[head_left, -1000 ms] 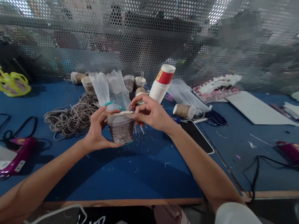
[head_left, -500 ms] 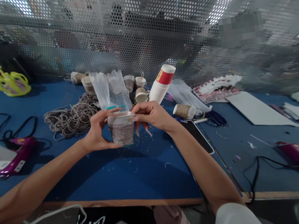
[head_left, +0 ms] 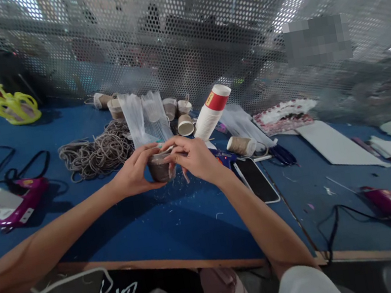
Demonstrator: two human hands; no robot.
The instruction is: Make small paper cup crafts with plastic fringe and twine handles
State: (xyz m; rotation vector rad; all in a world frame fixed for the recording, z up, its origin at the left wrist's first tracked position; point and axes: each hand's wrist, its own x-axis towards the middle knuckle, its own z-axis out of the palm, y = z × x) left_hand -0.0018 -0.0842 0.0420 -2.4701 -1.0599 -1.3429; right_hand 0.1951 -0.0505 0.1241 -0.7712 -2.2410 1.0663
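At the middle of a blue worktable (head_left: pixel 194 229), two bare hands meet around a small grey-brown wrapped cup (head_left: pixel 159 171), held roughly upright, apparently just above the surface. The left hand (head_left: pixel 134 170) grips it from the left, fingers across the rim and thumb low near the base. The right hand (head_left: pixel 199 158) has its fingers bent over the right side of the rim and seems to pinch it, though the exact contact is hidden.

Compared with half a second ago, the hands have drawn closer together. The fingers cover more of the cup, so less of its wall and rim shows. The right forearm has shifted inward, uncovering more of a dark-screened phone (head_left: pixel 257 181) and a blue object (head_left: pixel 225 158) beside it. This suggests that handling at the rim is still under way, with neither hand ready to let go.

Just beyond the hands hangs or stands sheer white material (head_left: pixel 135 121); to its left lies a tangled heap of grey cord (head_left: pixel 96 150). To the right, a stack of paper cups (head_left: pixel 211 108) leans, and a brown-wrapped cup (head_left: pixel 240 145) lies on its side. Farther out, a yellow crown (head_left: pixel 14 107) sits at far left, and a perforated metal screen (head_left: pixel 165 56) rises behind everything.
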